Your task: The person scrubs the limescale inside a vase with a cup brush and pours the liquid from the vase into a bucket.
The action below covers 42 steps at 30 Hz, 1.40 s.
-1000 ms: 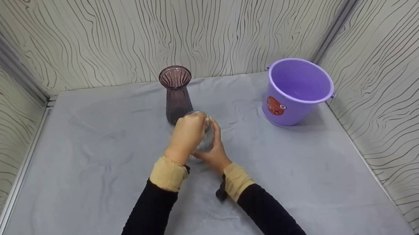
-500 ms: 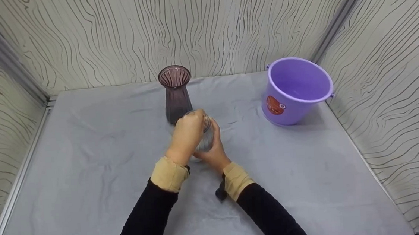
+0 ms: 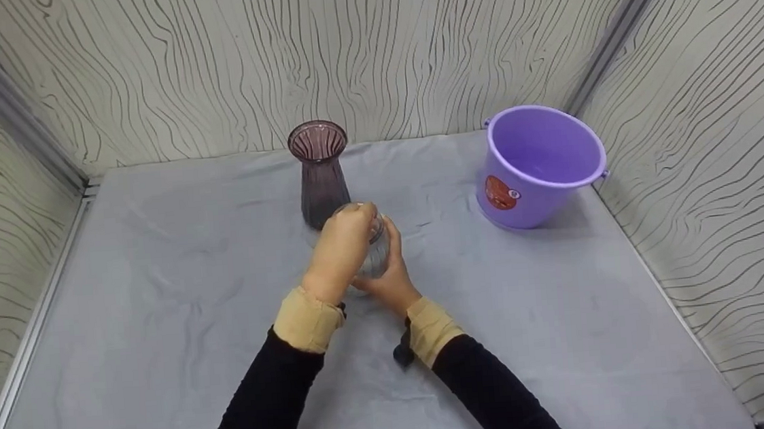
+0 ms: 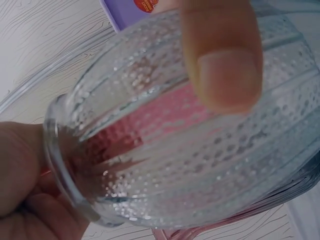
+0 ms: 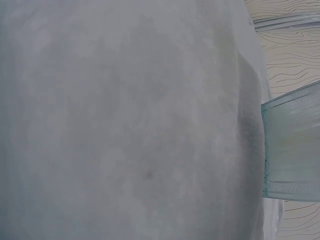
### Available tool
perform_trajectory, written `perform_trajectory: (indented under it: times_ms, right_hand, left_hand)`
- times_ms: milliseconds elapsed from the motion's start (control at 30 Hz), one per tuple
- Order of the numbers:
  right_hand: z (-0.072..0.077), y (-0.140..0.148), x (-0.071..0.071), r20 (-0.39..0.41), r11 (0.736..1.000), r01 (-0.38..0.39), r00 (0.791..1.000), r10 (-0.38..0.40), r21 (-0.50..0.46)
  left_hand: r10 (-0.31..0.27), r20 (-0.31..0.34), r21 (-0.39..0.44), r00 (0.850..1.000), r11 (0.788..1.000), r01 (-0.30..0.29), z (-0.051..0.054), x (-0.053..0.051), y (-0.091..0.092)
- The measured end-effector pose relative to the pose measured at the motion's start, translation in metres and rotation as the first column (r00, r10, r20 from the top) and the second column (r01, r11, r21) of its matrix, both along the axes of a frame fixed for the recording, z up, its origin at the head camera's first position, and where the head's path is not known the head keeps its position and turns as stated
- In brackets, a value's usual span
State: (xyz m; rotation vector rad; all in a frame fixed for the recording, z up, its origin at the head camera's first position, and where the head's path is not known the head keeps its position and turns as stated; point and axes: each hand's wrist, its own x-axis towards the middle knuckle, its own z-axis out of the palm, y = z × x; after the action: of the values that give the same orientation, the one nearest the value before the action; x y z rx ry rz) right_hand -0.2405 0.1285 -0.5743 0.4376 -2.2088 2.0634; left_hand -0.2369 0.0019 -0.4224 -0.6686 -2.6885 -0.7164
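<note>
A clear dimpled glass vase [image 3: 375, 261] is between my two hands, its rim [image 4: 57, 145] on the left in the left wrist view. My right hand [image 3: 393, 280] grips the vase around its side, the thumb [image 4: 225, 70] pressed across the glass. At the mouth is my left hand [image 3: 343, 243], its fingers curled around a pink and red thing [image 4: 170, 115] that reaches inside the vase. Seen only through the glass, that thing's kind is unclear. In the right wrist view, greenish glass [image 5: 292, 145] shows at the right edge; which vessel it belongs to I cannot tell.
A ribbed purple glass vase [image 3: 322, 178] stands upright just behind the hands. Toward the back right is a purple bucket [image 3: 517, 197] with a red sticker. Grey cloth [image 3: 177, 292] covers the table, with patterned walls [image 3: 410, 48] around its back and sides.
My left hand shifts very slightly at the vase's mouth. The right hand keeps its hold in the same place.
</note>
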Motion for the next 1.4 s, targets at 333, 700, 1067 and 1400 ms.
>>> perform_trajectory:
  times_ms: [333, 700, 1067, 1400]
  right_hand:
    - [0.001, 0.000, 0.001, -0.019, 1.000, 0.016, 1.000, -0.016, 0.016]
    - [0.001, 0.001, 0.000, -0.003, 1.000, 0.006, 1.000, -0.006, -0.004]
    - [0.000, 0.001, -0.001, -0.035, 0.999, 0.012, 0.999, -0.010, 0.037]
    - [-0.001, 0.001, -0.002, -0.027, 1.000, -0.017, 0.999, 0.016, -0.025]
  left_hand:
    - [-0.023, -0.014, 0.005, 1.000, 1.000, 0.023, 0.001, -0.005, -0.001]
    - [0.015, 0.082, -0.012, 0.996, 1.000, -0.014, 0.005, -0.006, 0.000]
    - [0.018, -0.038, 0.047, 0.999, 0.999, -0.016, -0.003, -0.008, 0.000]
    - [0.017, 0.018, 0.024, 1.000, 1.000, -0.017, -0.001, -0.007, 0.001]
